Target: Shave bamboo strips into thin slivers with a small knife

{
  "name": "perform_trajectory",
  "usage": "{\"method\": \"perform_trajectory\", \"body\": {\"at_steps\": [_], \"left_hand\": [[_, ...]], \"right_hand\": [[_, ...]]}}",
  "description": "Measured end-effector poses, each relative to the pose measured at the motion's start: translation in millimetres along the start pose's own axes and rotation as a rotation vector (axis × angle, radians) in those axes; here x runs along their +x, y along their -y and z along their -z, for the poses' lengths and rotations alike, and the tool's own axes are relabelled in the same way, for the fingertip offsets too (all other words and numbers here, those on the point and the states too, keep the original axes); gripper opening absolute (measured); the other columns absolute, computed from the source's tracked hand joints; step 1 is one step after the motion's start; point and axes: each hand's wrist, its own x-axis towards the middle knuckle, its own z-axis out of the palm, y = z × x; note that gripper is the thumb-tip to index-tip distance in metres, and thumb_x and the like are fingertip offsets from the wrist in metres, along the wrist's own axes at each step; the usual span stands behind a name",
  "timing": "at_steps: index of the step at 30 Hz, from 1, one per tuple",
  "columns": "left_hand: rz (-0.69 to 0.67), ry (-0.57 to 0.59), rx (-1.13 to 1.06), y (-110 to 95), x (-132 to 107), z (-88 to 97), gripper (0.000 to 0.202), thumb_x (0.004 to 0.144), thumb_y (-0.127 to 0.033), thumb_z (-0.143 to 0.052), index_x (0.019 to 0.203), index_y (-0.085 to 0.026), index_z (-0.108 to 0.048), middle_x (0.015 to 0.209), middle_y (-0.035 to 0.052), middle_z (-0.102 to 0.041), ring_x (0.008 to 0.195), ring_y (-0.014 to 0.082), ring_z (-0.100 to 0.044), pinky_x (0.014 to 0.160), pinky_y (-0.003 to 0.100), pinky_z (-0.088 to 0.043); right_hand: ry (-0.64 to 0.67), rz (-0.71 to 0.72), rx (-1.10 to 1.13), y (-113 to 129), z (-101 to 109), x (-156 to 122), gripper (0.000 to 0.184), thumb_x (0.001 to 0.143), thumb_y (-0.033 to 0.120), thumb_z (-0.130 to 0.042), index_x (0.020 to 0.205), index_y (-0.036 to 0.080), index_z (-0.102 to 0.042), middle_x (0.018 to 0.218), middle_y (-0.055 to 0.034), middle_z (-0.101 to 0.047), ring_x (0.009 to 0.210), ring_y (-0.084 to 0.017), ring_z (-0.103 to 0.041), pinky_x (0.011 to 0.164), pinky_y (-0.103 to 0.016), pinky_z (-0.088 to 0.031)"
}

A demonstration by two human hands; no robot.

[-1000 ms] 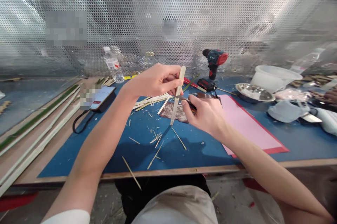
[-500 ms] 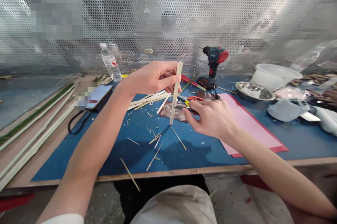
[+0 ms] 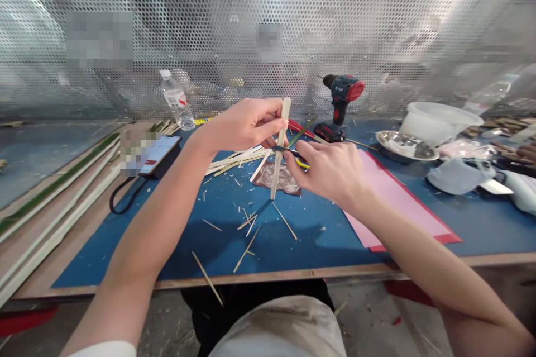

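Observation:
A pale bamboo strip [image 3: 274, 179] stands nearly upright, its rounded top pinched in my left hand [image 3: 247, 123]. Its lower end meets the blue tabletop, leaning slightly. My right hand [image 3: 329, 170] is closed around a small knife [image 3: 278, 148], whose dark blade crosses the strip just below my left fingers. Most of the knife's handle is hidden in my palm. Behind the strip lies a crumpled brown sheet [image 3: 288, 177] with pale dust on it. Thin slivers [image 3: 247, 220] and shavings are scattered in front of the strip.
Long bamboo strips [image 3: 58, 223] and a phone [image 3: 154, 153] lie on the left. A water bottle [image 3: 177, 101] and a cordless drill [image 3: 339, 105] stand near the perforated metal screen. Pink paper [image 3: 389, 206], a metal bowl [image 3: 406, 147] and a white tub [image 3: 439, 122] sit to the right.
My right hand has moved up and slightly left, bringing the knife blade higher along the strip. My left hand and the strip stay nearly where they were.

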Motion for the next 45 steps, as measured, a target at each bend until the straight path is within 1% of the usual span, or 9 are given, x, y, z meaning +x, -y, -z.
{"method": "perform_trajectory", "body": {"at_steps": [4,9,14,18,25,31,34,39,45], "left_hand": [[-0.012,-0.004,0.030,1.9,0.6,-1.5,0.018,0.101,-0.037,-0.055,0.096,-0.020,-0.060,0.086,0.0015,-0.076,0.076,0.0157,-0.075,0.067,0.027,-0.062],[-0.015,-0.009,0.033,1.6,1.1,-3.8,0.018,0.102,-0.035,-0.054,0.095,-0.019,-0.060,0.085,0.0017,-0.077,0.074,0.0152,-0.075,0.067,0.027,-0.061],[-0.049,-0.001,0.014,-0.7,1.9,-5.1,0.018,0.102,-0.034,-0.055,0.095,-0.019,-0.061,0.083,0.0005,-0.077,0.072,0.0135,-0.075,0.066,0.025,-0.061],[-0.069,0.002,0.011,-3.4,2.2,-5.8,0.017,0.102,-0.032,-0.054,0.093,-0.018,-0.060,0.082,0.0001,-0.078,0.072,0.0126,-0.075,0.067,0.023,-0.062],[-0.079,-0.015,0.010,-1.0,3.5,-6.3,0.015,0.101,-0.029,-0.055,0.092,-0.018,-0.058,0.080,-0.0003,-0.078,0.071,0.0127,-0.076,0.065,0.023,-0.062],[-0.084,0.028,-0.016,-2.5,3.4,-5.5,0.016,0.102,-0.030,-0.053,0.094,-0.018,-0.059,0.083,0.0009,-0.079,0.073,0.0128,-0.076,0.068,0.024,-0.063],[-0.079,0.026,-0.015,-1.8,3.2,-5.0,0.016,0.102,-0.031,-0.054,0.095,-0.018,-0.060,0.084,0.0011,-0.078,0.073,0.0133,-0.076,0.069,0.025,-0.063],[-0.072,0.034,-0.026,-1.8,3.1,-4.9,0.017,0.102,-0.032,-0.053,0.097,-0.018,-0.061,0.086,0.0015,-0.078,0.076,0.0143,-0.076,0.071,0.027,-0.064],[-0.088,0.048,-0.041,-5.5,2.7,-5.2,0.016,0.102,-0.030,-0.054,0.093,-0.018,-0.059,0.083,0.0010,-0.078,0.075,0.0137,-0.076,0.071,0.025,-0.064]], "right_hand": [[0.028,-0.060,0.021,2.7,-2.0,-3.6,0.047,0.106,0.049,-0.040,0.079,0.019,-0.065,0.064,-0.0044,-0.070,0.052,-0.015,-0.056,0.058,-0.033,-0.015],[0.059,-0.081,0.050,4.2,-2.3,-5.7,0.047,0.105,0.049,-0.040,0.076,0.020,-0.062,0.064,-0.0046,-0.070,0.051,-0.015,-0.055,0.058,-0.034,-0.016],[0.121,-0.105,0.039,4.4,3.9,-6.4,0.049,0.105,0.051,-0.039,0.076,0.019,-0.062,0.065,-0.0052,-0.071,0.051,-0.015,-0.055,0.059,-0.034,-0.015],[0.147,-0.112,0.034,5.5,8.2,-7.0,0.048,0.105,0.050,-0.040,0.077,0.019,-0.063,0.066,-0.0048,-0.071,0.052,-0.015,-0.056,0.059,-0.034,-0.016],[0.101,-0.107,0.035,4.2,1.8,-7.9,0.047,0.105,0.049,-0.040,0.077,0.020,-0.063,0.065,-0.0044,-0.071,0.052,-0.015,-0.055,0.060,-0.034,-0.016],[0.084,-0.084,0.060,2.9,1.2,-9.8,0.046,0.105,0.049,-0.040,0.075,0.020,-0.061,0.064,-0.0029,-0.070,0.052,-0.014,-0.054,0.060,-0.034,-0.017],[0.077,-0.083,0.067,2.3,0.4,-10.1,0.047,0.105,0.049,-0.040,0.075,0.020,-0.061,0.063,-0.0029,-0.069,0.051,-0.014,-0.053,0.059,-0.034,-0.017],[0.085,-0.084,0.078,2.4,0.4,-10.0,0.047,0.105,0.049,-0.040,0.077,0.020,-0.063,0.062,-0.0036,-0.068,0.051,-0.014,-0.053,0.060,-0.034,-0.018],[0.116,-0.084,0.076,1.5,5.0,-9.2,0.046,0.104,0.050,-0.041,0.076,0.020,-0.062,0.064,-0.0028,-0.070,0.052,-0.014,-0.054,0.060,-0.033,-0.017]]}}
